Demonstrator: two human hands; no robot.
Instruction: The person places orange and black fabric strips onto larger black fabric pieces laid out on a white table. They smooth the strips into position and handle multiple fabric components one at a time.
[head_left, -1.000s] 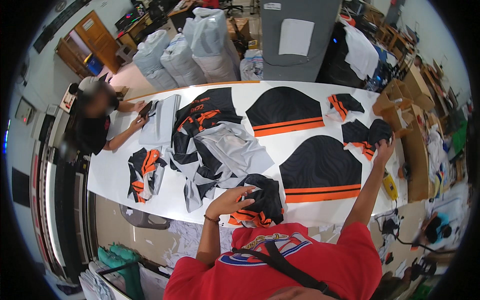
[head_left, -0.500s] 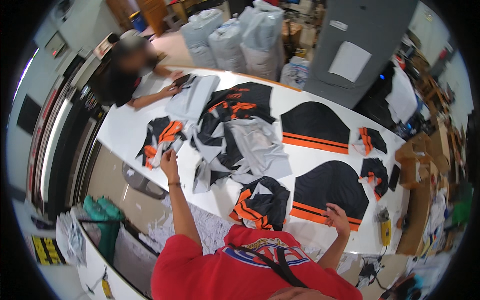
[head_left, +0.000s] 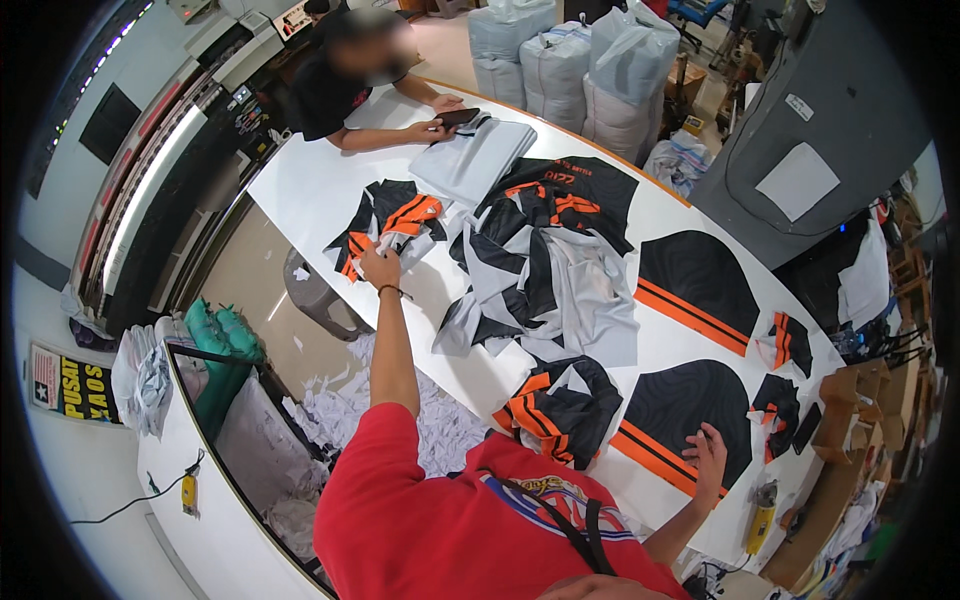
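My left hand [head_left: 381, 266] reaches over the table to a crumpled heap of black, orange and grey fabric pieces [head_left: 412, 212]. Its bent fingers close on an orange-striped edge of that cloth. Over the lower black sleeve panel [head_left: 690, 400] with an orange band, my right hand [head_left: 708, 458] is open, fingers apart and holding nothing. A matching sleeve panel [head_left: 698, 278] lies flat beyond it. Between my arms sits a bunched black and orange piece [head_left: 572, 405]. Farther in lies a large pile of grey and black jersey fabric [head_left: 585, 290].
Across the white table [head_left: 300, 185] a co-worker [head_left: 350, 90] holds a dark phone [head_left: 458, 117] above folded grey cloth [head_left: 475, 160]. Small fabric bundles [head_left: 790, 340] and a yellow tool [head_left: 761, 520] lie at the right. A grey stool [head_left: 318, 300] stands below the table's left edge.
The view has turned left, so the table appears farther right. My left hand has come onto the left fabric heap, while my right hand stays above the lower sleeve panel.
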